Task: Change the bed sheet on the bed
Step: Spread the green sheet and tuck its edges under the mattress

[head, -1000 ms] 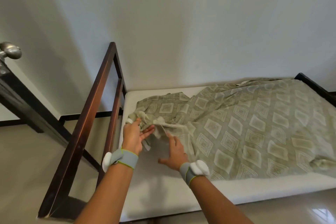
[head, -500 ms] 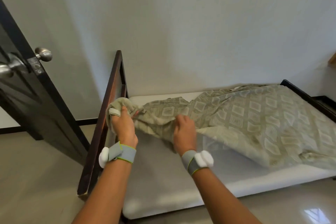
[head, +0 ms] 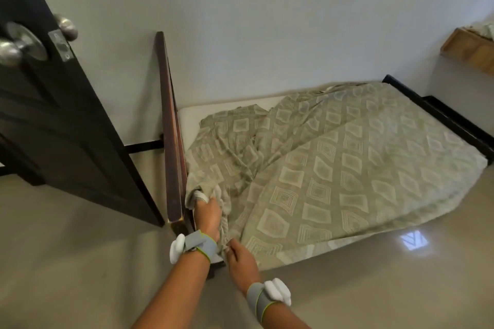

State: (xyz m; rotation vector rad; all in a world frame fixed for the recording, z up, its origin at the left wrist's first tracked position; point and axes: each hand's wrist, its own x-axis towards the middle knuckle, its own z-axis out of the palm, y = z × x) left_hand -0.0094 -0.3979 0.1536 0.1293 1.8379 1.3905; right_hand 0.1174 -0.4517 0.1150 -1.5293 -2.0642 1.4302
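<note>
A green bed sheet [head: 328,168] with a pale diamond pattern lies spread and rumpled over the white mattress [head: 192,112], hanging over the near side. My left hand [head: 209,212] grips a bunched corner of the sheet low beside the dark wooden bed end [head: 171,141]. My right hand [head: 242,258] pinches the sheet's edge at the near corner of the bed, just below the left wrist. Only a strip of bare mattress shows at the far left corner.
A dark door [head: 61,104] with metal knobs [head: 10,48] stands open at the left, close to the bed end. The black bed frame [head: 438,112] runs along the right. A wooden box [head: 470,48] sits at the right edge. Glossy tiled floor [head: 80,262] lies around me.
Both hands have pulled the sheet from the middle of the mattress down to the near left corner. The sheet now covers the near side, and my view has stepped back.
</note>
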